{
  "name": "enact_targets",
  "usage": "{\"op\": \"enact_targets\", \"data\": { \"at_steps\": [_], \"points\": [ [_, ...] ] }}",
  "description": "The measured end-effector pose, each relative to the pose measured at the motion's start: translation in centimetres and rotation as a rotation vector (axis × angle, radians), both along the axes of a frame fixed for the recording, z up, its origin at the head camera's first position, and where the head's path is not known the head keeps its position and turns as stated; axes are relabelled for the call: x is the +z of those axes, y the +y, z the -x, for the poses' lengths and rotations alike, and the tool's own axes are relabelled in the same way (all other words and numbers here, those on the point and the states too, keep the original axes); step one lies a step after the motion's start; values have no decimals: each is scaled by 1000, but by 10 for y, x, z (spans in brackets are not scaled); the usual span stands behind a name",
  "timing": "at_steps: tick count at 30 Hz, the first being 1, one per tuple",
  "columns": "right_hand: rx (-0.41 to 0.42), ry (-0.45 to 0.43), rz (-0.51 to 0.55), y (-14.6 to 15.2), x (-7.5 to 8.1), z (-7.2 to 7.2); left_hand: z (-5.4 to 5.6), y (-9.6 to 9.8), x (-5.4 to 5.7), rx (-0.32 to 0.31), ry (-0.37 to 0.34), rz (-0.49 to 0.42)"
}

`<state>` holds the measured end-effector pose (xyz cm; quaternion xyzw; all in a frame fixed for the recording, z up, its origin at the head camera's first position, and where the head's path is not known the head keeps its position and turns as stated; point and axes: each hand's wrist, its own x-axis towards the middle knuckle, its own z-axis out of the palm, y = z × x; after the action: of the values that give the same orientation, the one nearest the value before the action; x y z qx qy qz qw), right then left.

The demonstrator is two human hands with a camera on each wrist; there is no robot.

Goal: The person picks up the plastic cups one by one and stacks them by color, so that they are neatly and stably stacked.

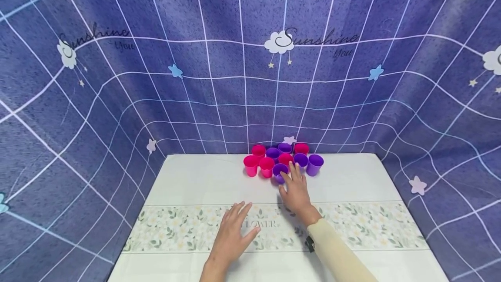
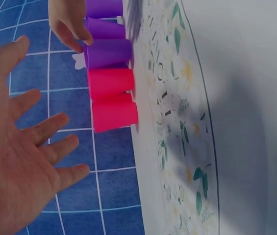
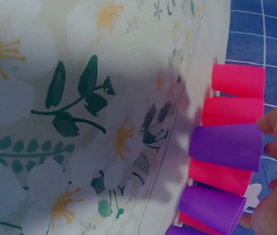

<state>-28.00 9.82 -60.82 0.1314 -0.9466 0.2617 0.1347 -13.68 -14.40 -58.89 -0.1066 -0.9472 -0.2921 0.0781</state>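
Observation:
A purple cup stands upright, mouth up, at the front of a cluster on the white table. My right hand reaches over this cup, fingers spread and fairly straight, with fingertips right at its rim. In the right wrist view, a fingertip overlaps the rim of the purple cup. Pink cups stand just left of it; another purple cup is at the cluster's right end. My left hand hovers nearer to me over the floral band, its fingers spread and holding nothing.
More pink and purple cups are packed closely behind the front ones, near the table's back edge. A patterned blue curtain surrounds the back and sides. The white table has a floral strip across it.

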Motion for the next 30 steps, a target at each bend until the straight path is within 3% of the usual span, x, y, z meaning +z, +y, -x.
{"op": "enact_targets", "data": {
  "at_steps": [6, 15, 25, 30],
  "points": [
    [-7, 11, -26, -2, -8, 10, -3, 3, 1, 6, -14, -22],
    [-11, 43, -17, -3, -21, 14, -8, 9, -4, -18, 0, -32],
    [35, 57, 93, -2, -22, 6, -10, 14, -6, -22, 22, -34],
    [29, 52, 169, 0, -21, -2, -9, 15, -13, -30, -16, -30]
  ]
}}
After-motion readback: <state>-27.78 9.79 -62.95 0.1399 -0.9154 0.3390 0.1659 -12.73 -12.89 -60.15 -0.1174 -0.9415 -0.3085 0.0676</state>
